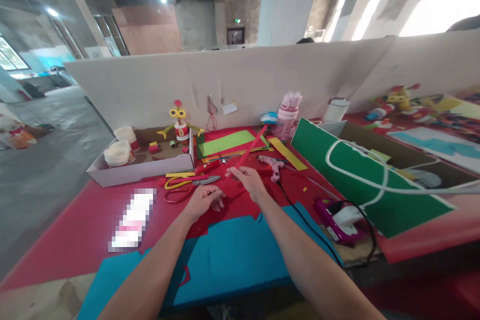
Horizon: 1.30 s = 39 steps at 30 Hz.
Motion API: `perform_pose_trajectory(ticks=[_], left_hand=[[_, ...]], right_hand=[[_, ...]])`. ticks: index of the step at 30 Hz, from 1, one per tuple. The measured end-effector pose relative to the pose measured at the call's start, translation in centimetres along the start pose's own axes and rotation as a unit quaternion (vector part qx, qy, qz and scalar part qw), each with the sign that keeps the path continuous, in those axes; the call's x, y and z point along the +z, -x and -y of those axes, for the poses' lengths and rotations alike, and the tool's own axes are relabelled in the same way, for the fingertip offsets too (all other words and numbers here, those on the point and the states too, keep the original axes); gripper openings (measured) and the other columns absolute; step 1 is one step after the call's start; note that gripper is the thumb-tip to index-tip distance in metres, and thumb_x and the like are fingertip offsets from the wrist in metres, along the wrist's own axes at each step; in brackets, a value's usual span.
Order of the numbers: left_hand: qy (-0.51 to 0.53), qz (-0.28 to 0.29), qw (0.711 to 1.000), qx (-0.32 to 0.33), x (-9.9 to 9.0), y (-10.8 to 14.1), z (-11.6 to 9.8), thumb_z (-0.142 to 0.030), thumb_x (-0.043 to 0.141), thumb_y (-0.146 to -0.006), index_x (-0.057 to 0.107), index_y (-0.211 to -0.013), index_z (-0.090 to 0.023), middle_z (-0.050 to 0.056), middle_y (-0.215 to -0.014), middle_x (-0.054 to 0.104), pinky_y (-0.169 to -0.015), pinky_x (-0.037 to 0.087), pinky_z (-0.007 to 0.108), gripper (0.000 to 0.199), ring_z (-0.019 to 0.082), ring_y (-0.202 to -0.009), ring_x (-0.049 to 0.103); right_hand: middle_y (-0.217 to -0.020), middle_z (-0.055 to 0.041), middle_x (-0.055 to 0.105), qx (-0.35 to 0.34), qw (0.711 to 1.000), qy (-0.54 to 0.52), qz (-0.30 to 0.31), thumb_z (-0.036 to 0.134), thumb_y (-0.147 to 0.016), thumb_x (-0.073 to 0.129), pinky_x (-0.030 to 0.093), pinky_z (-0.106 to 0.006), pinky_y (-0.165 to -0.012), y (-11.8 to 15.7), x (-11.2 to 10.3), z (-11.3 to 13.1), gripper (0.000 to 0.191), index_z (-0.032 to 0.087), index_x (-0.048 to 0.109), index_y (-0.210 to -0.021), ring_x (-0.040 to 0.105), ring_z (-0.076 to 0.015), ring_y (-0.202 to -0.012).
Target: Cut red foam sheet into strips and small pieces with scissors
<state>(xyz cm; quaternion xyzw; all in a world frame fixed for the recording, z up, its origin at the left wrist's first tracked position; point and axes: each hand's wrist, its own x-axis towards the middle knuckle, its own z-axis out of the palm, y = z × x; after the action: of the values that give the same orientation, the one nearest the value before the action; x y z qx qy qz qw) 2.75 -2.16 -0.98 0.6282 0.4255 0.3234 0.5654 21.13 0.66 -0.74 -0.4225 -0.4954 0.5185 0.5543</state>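
A thin red strip (254,145) slants up and to the right from the pinched fingers of my right hand (247,181). Just left of it, my left hand (207,202) is low over the red table covering, its fingers curled; whether it holds anything is hidden. Scissors with yellow handles (180,180) and scissors with red handles (179,194) lie left of my hands. A pink glue gun (273,166) rests to the right of my right hand. Behind the hands lies a light green sheet (227,143) on red sheets.
A shallow box (142,172) with paper cups and a yellow-and-red figure (182,130) stands back left. At right are a green-sided box (352,185), a purple power strip (337,225) and cables. Blue material (232,260) covers the near edge. A pink bottle (287,115) stands behind.
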Motion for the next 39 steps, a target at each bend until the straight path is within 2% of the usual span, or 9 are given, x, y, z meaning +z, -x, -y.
perform_pose_trajectory(ticks=[3,7,17,23,30,39], left_hand=[[-0.048,-0.045,0.998,0.02,-0.2,-0.3,0.4,-0.051,0.059,-0.078,0.062,-0.072,-0.013,0.003,-0.053,0.063,-0.043,0.039,0.021,0.038,0.011,-0.04,0.053],[-0.093,-0.063,0.993,0.03,-0.5,-0.3,0.5,-0.046,0.056,-0.08,0.063,-0.073,-0.015,-0.001,-0.047,0.058,-0.042,0.034,0.021,0.033,0.01,-0.038,0.048],[-0.141,-0.037,0.989,0.033,-0.6,-0.1,0.2,-0.047,0.053,-0.082,0.059,-0.064,-0.017,0.0,-0.048,0.058,-0.046,0.032,0.022,0.036,0.01,-0.04,0.045],[-0.217,-0.032,0.973,0.071,-2.0,-0.1,0.2,-0.047,0.052,-0.084,0.056,-0.053,-0.018,0.0,-0.047,0.057,-0.054,0.035,0.023,0.041,0.012,-0.047,0.048],[-0.226,0.004,0.973,0.046,-3.7,0.6,-0.5,-0.046,0.05,-0.084,0.066,-0.071,-0.017,-0.001,-0.049,0.058,-0.051,0.034,0.022,0.035,0.012,-0.045,0.045],[-0.195,0.051,0.979,-0.019,-5.4,1.8,-1.3,-0.05,0.052,-0.084,0.066,-0.078,-0.015,0.001,-0.054,0.056,-0.05,0.033,0.021,0.038,0.011,-0.05,0.048]], right_hand=[[-0.076,-0.0048,0.074,-0.008,0.997,0.045,0.062,0.052,-0.073,0.066,0.049,-0.031,-0.071,0.8,1.8,-0.8,0.035,0.019,0.076,-0.076,0.066,-0.0199,-0.073],[-0.069,-0.0043,0.073,-0.013,0.994,0.084,0.068,0.055,-0.072,0.065,0.049,-0.033,-0.071,0.9,2.4,-1.5,0.037,0.02,0.077,-0.075,0.067,-0.0226,-0.071],[-0.083,-0.0064,0.074,-0.001,0.999,-0.053,0.011,0.053,-0.063,0.074,0.05,-0.031,-0.078,-0.6,-2.0,0.5,0.035,0.019,0.075,-0.073,0.064,-0.0161,-0.072],[-0.082,-0.006,0.073,-0.012,0.994,-0.104,-0.022,0.051,-0.061,0.077,0.05,-0.03,-0.077,-1.1,-3.3,0.9,0.034,0.018,0.073,-0.069,0.063,-0.0152,-0.072],[-0.081,-0.0032,0.072,-0.064,0.988,-0.102,-0.095,0.046,-0.068,0.073,0.049,-0.029,-0.076,-1.6,-4.5,1.2,0.026,0.02,0.074,-0.07,0.063,-0.0148,-0.075],[-0.084,-0.0053,0.072,-0.121,0.972,-0.111,-0.171,0.047,-0.069,0.073,0.05,-0.029,-0.074,-1.9,-6.4,1.6,0.028,0.019,0.074,-0.074,0.062,-0.0151,-0.075]])
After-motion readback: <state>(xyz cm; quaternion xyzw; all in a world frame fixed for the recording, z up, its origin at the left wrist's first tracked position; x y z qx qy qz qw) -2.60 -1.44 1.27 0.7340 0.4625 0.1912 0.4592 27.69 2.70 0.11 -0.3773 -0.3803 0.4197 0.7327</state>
